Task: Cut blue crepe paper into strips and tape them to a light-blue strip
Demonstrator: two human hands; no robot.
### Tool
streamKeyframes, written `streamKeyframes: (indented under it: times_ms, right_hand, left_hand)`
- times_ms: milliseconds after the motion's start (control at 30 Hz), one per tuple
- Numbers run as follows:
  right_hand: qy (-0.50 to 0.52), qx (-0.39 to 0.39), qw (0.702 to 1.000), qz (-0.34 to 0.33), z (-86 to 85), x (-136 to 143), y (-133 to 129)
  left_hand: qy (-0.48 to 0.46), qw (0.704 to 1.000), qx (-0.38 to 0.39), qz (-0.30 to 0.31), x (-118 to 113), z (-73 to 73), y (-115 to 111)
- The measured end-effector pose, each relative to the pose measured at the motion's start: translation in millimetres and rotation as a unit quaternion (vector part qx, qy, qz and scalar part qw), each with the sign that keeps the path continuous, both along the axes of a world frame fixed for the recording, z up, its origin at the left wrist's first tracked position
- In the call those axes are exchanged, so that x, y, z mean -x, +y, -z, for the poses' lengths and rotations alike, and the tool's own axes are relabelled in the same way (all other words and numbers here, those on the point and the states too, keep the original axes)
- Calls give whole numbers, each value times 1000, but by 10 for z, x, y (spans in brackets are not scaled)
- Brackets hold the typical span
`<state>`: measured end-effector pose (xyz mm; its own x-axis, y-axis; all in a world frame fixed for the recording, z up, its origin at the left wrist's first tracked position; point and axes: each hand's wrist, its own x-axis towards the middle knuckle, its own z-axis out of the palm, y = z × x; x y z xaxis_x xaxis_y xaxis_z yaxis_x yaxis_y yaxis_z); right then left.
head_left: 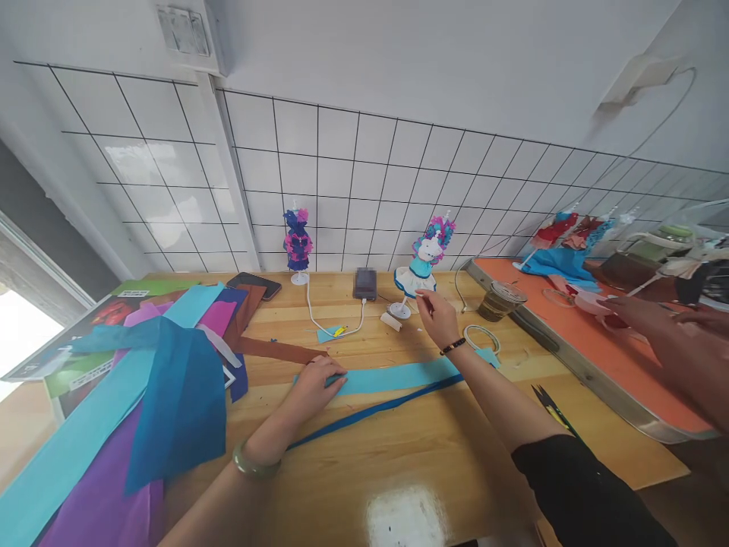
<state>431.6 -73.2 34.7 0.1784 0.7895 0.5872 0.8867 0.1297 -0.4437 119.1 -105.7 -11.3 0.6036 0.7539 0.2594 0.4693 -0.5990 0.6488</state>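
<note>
My left hand (316, 384) rests at the left end of a light blue strip (392, 377) lying across the wooden table, its fingers pressed together on the strip. A narrow dark blue strip (376, 409) runs below it. My right hand (437, 317) is raised at the skirt of a small doll-like figure (422, 267) in a blue and white dress on a white stand. Its fingers are pinched at the skirt's hem; what they grip is too small to make out. A brown strip (279, 350) ends beside my left hand.
Coloured sheets (176, 395) pile up at the left, near a phone (255, 286). Behind stand a purple-pink figure (298, 241) and a black device (365, 283) with a white cable. At the right are a cup (501, 301), scissors (557, 410) and another person's hands (654, 315).
</note>
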Motion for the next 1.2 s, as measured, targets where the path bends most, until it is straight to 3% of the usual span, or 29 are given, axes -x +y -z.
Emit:
streamKeyframes:
  times_ms: [133,233,333,400,467,600,700,833,1200]
  right_hand:
    - [-47,28,998,-9,-151,171,115]
    - [-28,23,999,3,-202,196,154]
    - [37,-42,997,56,-319,69,210]
    - [119,-128,978,112,-475,-80,291]
    - [168,-172,963,121,-681,-228,407]
    - [160,-127,973,106,-1084,-384,661]
    - [119,-55,986,100,-1258,-380,771]
    - [77,-7,993,92,-1339,-370,771]
    - [74,1,997,4,-1363,-465,798]
  left_hand:
    - [-12,1000,1,5,15,4,0]
    - [-21,1000,3,7,24,15,5]
    - [-26,1000,6,7,21,20,11]
    - [-27,1000,8,5,15,22,15]
    - [-26,1000,7,3,10,26,20]
    - [-19,1000,4,4,13,57,35]
    - [-18,1000,1,4,23,81,41]
    - [-22,1000,3,8,34,73,33]
    - [-24,1000,4,2,28,37,13]
